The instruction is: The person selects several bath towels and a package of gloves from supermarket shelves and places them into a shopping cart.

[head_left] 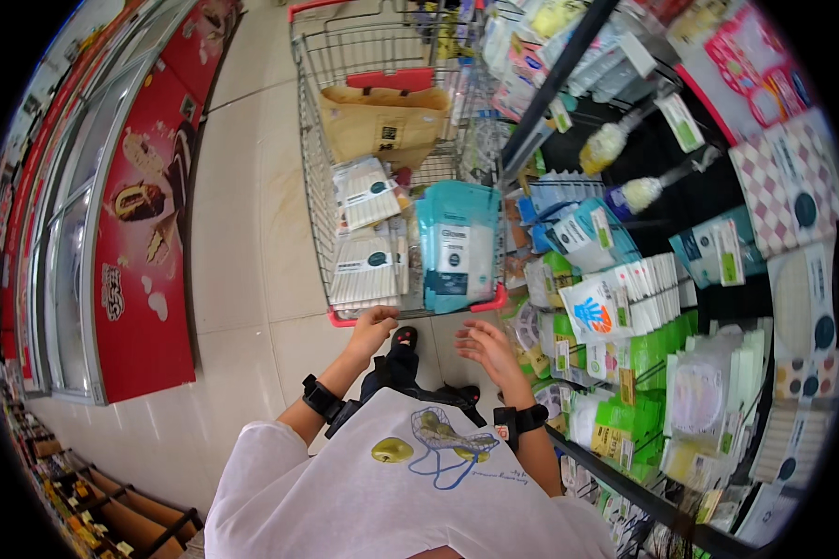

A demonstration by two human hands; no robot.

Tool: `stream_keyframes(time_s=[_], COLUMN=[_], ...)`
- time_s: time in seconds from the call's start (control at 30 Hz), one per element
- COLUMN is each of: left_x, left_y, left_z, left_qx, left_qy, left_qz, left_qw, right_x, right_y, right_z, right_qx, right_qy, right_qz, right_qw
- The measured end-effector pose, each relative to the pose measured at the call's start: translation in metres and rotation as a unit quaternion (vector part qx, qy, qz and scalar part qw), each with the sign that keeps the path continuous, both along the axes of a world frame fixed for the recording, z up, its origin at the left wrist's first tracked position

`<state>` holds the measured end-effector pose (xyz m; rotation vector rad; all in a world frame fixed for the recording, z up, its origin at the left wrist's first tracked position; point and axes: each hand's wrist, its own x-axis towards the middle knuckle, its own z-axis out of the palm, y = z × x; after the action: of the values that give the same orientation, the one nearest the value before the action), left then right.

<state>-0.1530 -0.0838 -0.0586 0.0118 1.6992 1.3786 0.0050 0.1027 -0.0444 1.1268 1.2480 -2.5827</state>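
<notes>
My left hand (pixel 374 333) is at the near end of a wire shopping cart (pixel 305 177), by its red corner. Its fingers are loosely bent and apart, with nothing seen in them. To the right, my right hand (pixel 487 347) hovers below the cart's near edge, fingers spread and empty. Inside the cart, two striped white packs (pixel 365 272) lie one beyond the other on the left. A teal-and-white pack (pixel 457 244) lies beside them on the right. Farther in stands a tan shopping bag (pixel 384 126) with dark handles.
Display racks on the right carry hanging goods, among them a bottle brush (pixel 641 193), white packets (pixel 598 307) and green packs (pixel 639 419). A dark rack rail (pixel 657 512) runs close to my right arm. A red freezer cabinet (pixel 144 242) stands left across the tiled floor (pixel 242 196).
</notes>
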Motion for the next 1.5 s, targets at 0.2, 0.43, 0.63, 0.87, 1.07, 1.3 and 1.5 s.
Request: stream_keyframes(time_s=[0.2, 0.43, 0.63, 0.87, 1.07, 1.3, 1.5], left_x=[0.058, 0.145, 0.228, 0.32, 0.388, 0.438, 0.451], left_y=[0.073, 0.173, 0.237, 0.278, 0.344, 0.42, 0.44], left_z=[0.017, 0.096, 0.199, 0.311, 0.361, 0.371, 0.371], left_qx=[0.072, 0.184, 0.369, 0.545, 0.525, 0.474, 0.437], left_qy=[0.045, 0.044, 0.067, 0.265, 0.359, 0.37, 0.293], left_qz=[-0.154, -0.365, -0.512, -0.54, -0.541, -0.51, -0.5], left_qw=[0.984, 0.912, 0.772, 0.584, 0.55, 0.615, 0.688], right_x=[0.095, 0.227, 0.317, 0.378, 0.384, 0.381, 0.386], right_y=[0.027, 0.054, 0.033, 0.036, 0.051, 0.058, 0.058], right_z=[0.04, 0.128, 0.241, 0.297, 0.307, 0.302, 0.3], right_qx=[0.068, 0.283, 0.514, 0.681, 0.763, 0.754, 0.763], right_qy=[0.025, 0.091, 0.137, 0.073, -0.093, -0.102, -0.091], right_qz=[-0.126, -0.294, -0.385, -0.468, -0.426, -0.404, -0.395], right_qw=[0.989, 0.908, 0.755, 0.558, 0.478, 0.508, 0.504])
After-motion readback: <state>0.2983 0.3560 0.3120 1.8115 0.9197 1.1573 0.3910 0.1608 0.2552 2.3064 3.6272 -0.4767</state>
